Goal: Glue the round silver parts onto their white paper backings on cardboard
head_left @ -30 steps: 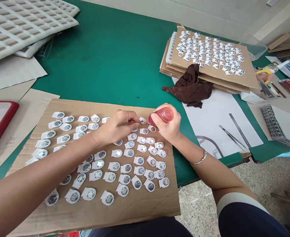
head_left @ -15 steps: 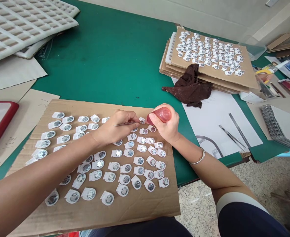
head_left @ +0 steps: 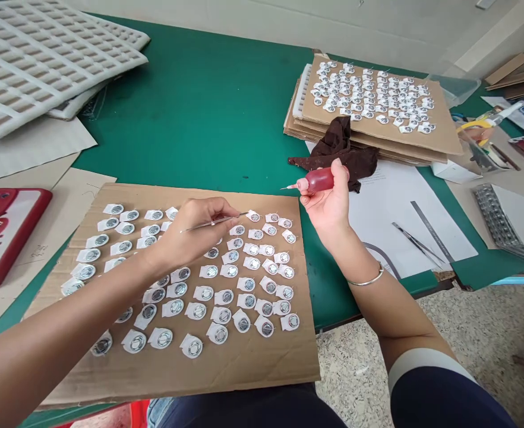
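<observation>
A brown cardboard sheet (head_left: 253, 362) lies on the green table in front of me, covered with several rows of small white pieces with round metal centres (head_left: 226, 291). My left hand (head_left: 191, 235) is closed on thin metal tweezers (head_left: 215, 222), whose tips point at the top row of pieces. My right hand (head_left: 328, 208) is closed on a small red squeeze bottle (head_left: 318, 180) with a fine needle tip. It holds the bottle raised off the sheet's right edge, tip pointing left.
A stack of cardboard sheets (head_left: 422, 139) with more white pieces sits at the back right, a dark brown cloth (head_left: 337, 151) against it. White paper with metal tweezers (head_left: 416, 242) lies right. White grid trays (head_left: 43, 59) are back left; a red phone (head_left: 8, 232) lies left.
My right hand has lifted the red bottle away from the top row, up and to the right. My left hand and tweezers stay near the top row. The view shifted slightly.
</observation>
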Motion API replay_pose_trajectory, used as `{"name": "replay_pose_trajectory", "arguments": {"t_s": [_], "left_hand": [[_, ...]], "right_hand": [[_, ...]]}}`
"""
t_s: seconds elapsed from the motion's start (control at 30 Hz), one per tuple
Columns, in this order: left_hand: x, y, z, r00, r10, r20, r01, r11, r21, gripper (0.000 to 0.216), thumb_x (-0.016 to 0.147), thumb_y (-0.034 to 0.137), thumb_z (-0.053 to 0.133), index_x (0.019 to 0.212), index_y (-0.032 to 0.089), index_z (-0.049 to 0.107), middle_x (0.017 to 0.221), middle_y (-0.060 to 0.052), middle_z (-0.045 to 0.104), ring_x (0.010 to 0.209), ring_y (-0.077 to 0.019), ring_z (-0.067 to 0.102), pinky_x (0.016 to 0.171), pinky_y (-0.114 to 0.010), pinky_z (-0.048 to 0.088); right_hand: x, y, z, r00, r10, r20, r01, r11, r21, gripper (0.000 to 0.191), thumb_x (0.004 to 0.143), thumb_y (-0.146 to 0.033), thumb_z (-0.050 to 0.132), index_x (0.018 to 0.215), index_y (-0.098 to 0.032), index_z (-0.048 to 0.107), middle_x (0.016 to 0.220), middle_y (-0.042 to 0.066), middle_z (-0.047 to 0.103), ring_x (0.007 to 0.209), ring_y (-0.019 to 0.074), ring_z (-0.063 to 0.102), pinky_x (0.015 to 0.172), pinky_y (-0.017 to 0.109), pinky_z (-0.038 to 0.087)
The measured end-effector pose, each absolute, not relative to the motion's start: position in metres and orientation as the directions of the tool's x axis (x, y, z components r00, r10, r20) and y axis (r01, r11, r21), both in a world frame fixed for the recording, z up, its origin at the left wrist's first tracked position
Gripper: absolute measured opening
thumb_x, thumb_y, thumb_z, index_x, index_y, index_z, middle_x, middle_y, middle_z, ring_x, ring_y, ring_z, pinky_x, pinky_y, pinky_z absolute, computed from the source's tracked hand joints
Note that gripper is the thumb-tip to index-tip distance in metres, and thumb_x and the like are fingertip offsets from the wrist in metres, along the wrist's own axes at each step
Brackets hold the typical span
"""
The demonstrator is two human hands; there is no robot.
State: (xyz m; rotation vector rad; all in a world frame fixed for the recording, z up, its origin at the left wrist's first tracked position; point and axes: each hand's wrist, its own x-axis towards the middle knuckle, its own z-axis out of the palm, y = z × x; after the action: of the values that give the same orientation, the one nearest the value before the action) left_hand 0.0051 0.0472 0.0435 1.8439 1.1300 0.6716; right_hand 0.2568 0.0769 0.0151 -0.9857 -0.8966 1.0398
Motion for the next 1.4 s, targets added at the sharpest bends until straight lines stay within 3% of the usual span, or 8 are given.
{"name": "replay_pose_trajectory", "arguments": {"t_s": [0.13, 0.33, 0.73, 0.83, 1.03, 1.1, 1.23, 1.4], "left_hand": [[0.003, 0.030, 0.043, 0.498, 0.866, 0.046, 0.514, -0.338, 0.789, 0.019, 0.084, 0.031, 0.057, 0.094, 0.017, 0.066, 0.089, -0.006, 0.067, 0.074, -0.0138, 0.060, 0.062, -0.025, 0.046], [0.013, 0.016, 0.038, 0.637, 0.765, 0.090, 0.513, -0.508, 0.692, 0.017, 0.087, 0.024, 0.051, 0.095, 0.016, 0.064, 0.072, -0.002, 0.063, 0.058, -0.0098, 0.053, 0.053, -0.024, 0.039], [0.021, 0.015, 0.037, 0.727, 0.680, 0.099, 0.506, -0.627, 0.593, 0.017, 0.089, 0.015, 0.042, 0.083, 0.015, 0.057, 0.067, -0.002, 0.055, 0.057, -0.0115, 0.047, 0.055, -0.027, 0.038], [0.024, 0.013, 0.037, 0.808, 0.580, 0.102, 0.485, -0.754, 0.443, 0.017, 0.086, 0.011, 0.039, 0.084, 0.013, 0.056, 0.072, -0.006, 0.057, 0.067, -0.0169, 0.052, 0.062, -0.031, 0.042], [0.042, -0.004, 0.032, 0.902, 0.426, 0.069, 0.432, -0.890, -0.148, 0.024, 0.073, -0.005, 0.039, 0.075, 0.013, 0.055, 0.070, -0.008, 0.059, 0.064, -0.0201, 0.055, 0.061, -0.033, 0.047], [0.047, -0.010, 0.027, 0.908, 0.402, 0.117, 0.419, -0.867, -0.268, 0.021, 0.076, -0.003, 0.039, 0.075, 0.011, 0.055, 0.067, -0.008, 0.059, 0.061, -0.0207, 0.056, 0.059, -0.034, 0.047], [0.052, -0.016, 0.018, 0.904, 0.373, 0.207, 0.425, -0.830, -0.361, 0.017, 0.079, -0.001, 0.041, 0.074, 0.008, 0.054, 0.063, -0.009, 0.059, 0.057, -0.0194, 0.056, 0.057, -0.034, 0.047], [0.052, -0.018, 0.016, 0.893, 0.379, 0.244, 0.446, -0.820, -0.358, 0.017, 0.079, -0.002, 0.041, 0.075, 0.007, 0.055, 0.064, -0.011, 0.060, 0.055, -0.0198, 0.056, 0.054, -0.032, 0.046]], "right_hand": [[0.253, 0.072, 0.020, 0.229, 0.968, 0.102, -0.257, 0.161, -0.953, 0.036, 0.081, -0.059, 0.044, 0.078, -0.023, 0.040, 0.060, -0.004, 0.050, 0.051, 0.0137, 0.060, 0.035, 0.022, 0.035], [0.239, 0.063, 0.024, 0.139, 0.983, 0.117, -0.235, 0.147, -0.961, 0.038, 0.081, -0.060, 0.047, 0.077, -0.023, 0.042, 0.056, -0.004, 0.051, 0.054, 0.0152, 0.062, 0.032, 0.020, 0.033], [0.230, 0.054, 0.021, 0.182, 0.972, 0.151, -0.113, 0.173, -0.978, 0.035, 0.081, -0.055, 0.055, 0.089, -0.023, 0.043, 0.068, -0.001, 0.057, 0.056, 0.0193, 0.064, 0.032, 0.025, 0.035], [0.228, 0.053, 0.019, 0.177, 0.970, 0.165, -0.056, 0.178, -0.982, 0.037, 0.079, -0.056, 0.057, 0.091, -0.023, 0.043, 0.071, -0.001, 0.056, 0.054, 0.0167, 0.061, 0.033, 0.025, 0.037], [0.216, 0.042, 0.026, 0.186, 0.950, 0.250, 0.144, 0.226, -0.963, 0.038, 0.071, -0.053, 0.067, 0.082, -0.022, 0.048, 0.074, -0.002, 0.054, 0.051, 0.0095, 0.056, 0.040, 0.022, 0.045], [0.211, 0.038, 0.029, 0.153, 0.944, 0.294, 0.230, 0.255, -0.939, 0.035, 0.071, -0.050, 0.068, 0.078, -0.021, 0.049, 0.071, -0.002, 0.056, 0.053, 0.0099, 0.057, 0.046, 0.023, 0.048], [0.205, 0.035, 0.028, 0.071, 0.924, 0.375, 0.333, 0.333, -0.882, 0.032, 0.072, -0.047, 0.067, 0.075, -0.022, 0.048, 0.063, -0.004, 0.056, 0.055, 0.0116, 0.058, 0.056, 0.027, 0.050], [0.204, 0.036, 0.022, 0.047, 0.907, 0.418, 0.416, 0.362, -0.834, 0.032, 0.071, -0.047, 0.067, 0.077, -0.021, 0.049, 0.064, -0.003, 0.058, 0.056, 0.0127, 0.057, 0.059, 0.031, 0.049]]}}
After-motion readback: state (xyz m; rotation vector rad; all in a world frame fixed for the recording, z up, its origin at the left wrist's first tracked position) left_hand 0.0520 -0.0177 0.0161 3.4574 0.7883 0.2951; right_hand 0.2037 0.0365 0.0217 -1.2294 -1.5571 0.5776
